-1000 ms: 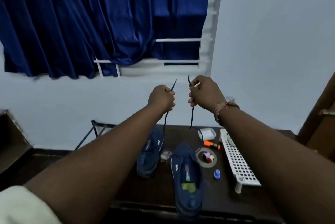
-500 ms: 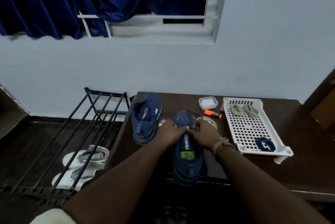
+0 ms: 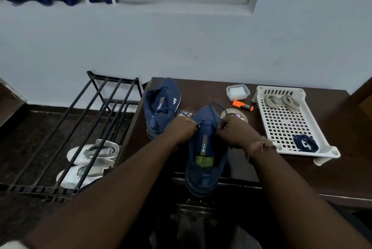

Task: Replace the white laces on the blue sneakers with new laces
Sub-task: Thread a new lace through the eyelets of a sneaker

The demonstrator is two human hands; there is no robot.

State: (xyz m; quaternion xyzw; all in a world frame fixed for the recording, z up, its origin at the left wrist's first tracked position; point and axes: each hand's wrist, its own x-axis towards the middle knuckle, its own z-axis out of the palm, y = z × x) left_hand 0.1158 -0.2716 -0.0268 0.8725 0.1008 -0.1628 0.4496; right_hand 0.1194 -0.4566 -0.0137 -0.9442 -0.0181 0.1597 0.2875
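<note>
Sneaker [image 3: 205, 154] now has both hands' grips, lowered since earlier, pinching its lace [image 3: 213, 110].

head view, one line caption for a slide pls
Both hands, left and right, thread a dark blue lace through the near blue sneaker on the table.

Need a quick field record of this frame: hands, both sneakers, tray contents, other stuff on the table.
left hand: grips the dark blue lace at the near sneaker's eyelets
right hand: pinches the same lace's other side
near sneaker: on table, heel overhanging front edge, lacing under way
far sneaker: on table to the left, blue lace in it
white tray: two coiled pale laces, one blue lace bundle
table extras: orange marker, small clear box
</note>
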